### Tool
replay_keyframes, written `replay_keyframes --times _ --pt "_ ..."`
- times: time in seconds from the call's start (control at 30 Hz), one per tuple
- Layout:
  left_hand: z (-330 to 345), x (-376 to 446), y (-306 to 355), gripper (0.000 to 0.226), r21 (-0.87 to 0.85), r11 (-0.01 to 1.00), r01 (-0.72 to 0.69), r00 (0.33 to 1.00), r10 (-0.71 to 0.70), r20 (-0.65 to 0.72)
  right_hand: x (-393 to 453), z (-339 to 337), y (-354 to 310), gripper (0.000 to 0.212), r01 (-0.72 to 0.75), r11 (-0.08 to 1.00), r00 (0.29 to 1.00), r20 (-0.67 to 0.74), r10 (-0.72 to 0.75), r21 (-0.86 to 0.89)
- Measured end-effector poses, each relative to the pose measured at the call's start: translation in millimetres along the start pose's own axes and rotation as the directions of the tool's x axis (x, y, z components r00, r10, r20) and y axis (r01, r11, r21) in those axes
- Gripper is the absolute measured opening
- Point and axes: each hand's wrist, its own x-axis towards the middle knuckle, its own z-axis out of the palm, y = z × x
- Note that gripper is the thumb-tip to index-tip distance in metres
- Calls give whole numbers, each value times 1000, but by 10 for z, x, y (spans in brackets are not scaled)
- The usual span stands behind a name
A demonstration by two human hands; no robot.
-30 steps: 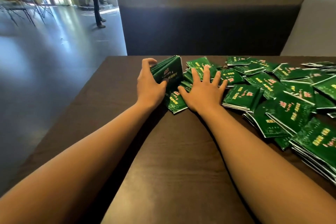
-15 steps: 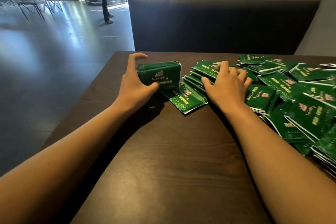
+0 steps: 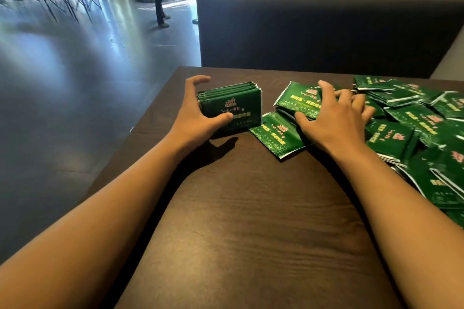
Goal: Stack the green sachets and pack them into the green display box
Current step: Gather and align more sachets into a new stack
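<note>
Head view shows a dark wooden table running away from the camera, with a dark upholstered bench back beyond its far edge and a glossy grey floor to the left. A loose heap of green sachets covers the table's right side. The right hand lies on the near-left edge of that heap, fingers spread and bent over several sachets, thumb at their near edge. Left of it, apart from the heap, a neat stack of sachets stands on edge on the table. The left hand grips this stack, thumb across its front face, fingers arched over its left end.
</note>
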Motion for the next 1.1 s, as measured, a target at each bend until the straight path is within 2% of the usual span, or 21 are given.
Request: replay_keyframes --times 0.23,0.3,0.4,0.47,0.57,0.63,0.73,0.8,0.93,1.0,1.1 --pt "-16 -13 3 68 85 996 -25 1000 23 17 -61 -80 -79 87 104 977 990 -114 -83 189" --pt "-12 -18 2 67 95 995 -31 999 29 18 -65 -85 -85 79 113 969 985 -155 -79 222" --pt "-14 -20 16 67 121 991 -54 998 52 21 -56 -107 -93 54 124 934 966 -258 -36 336" --pt "-14 -19 23 67 164 982 -96 995 89 45 -76 -144 -108 39 166 870 942 -336 0 465" --pt "-12 -31 60 63 181 973 -144 987 129 93 -152 -217 -216 32 292 747 912 -408 -30 598" --pt "1 -53 92 54 161 976 -144 984 125 125 -226 -218 -337 28 364 703 913 -385 -138 611" --pt "17 -87 144 38 -7 1000 -17 985 18 171 -316 -91 -497 32 432 762 902 -246 -355 482" --pt "11 -87 135 49 9 999 -36 987 34 155 -361 5 -581 43 461 785 886 -154 -438 414" --pt "36 -70 61 73 178 961 -210 971 184 150 -398 56 -662 55 494 751 865 -160 -476 437" --pt "34 -58 22 72 208 945 -253 964 229 133 -410 61 -666 60 491 751 867 -162 -471 442" --pt "17 -39 7 67 267 915 -303 951 307 27 -392 28 -634 67 458 796 888 -165 -429 395"
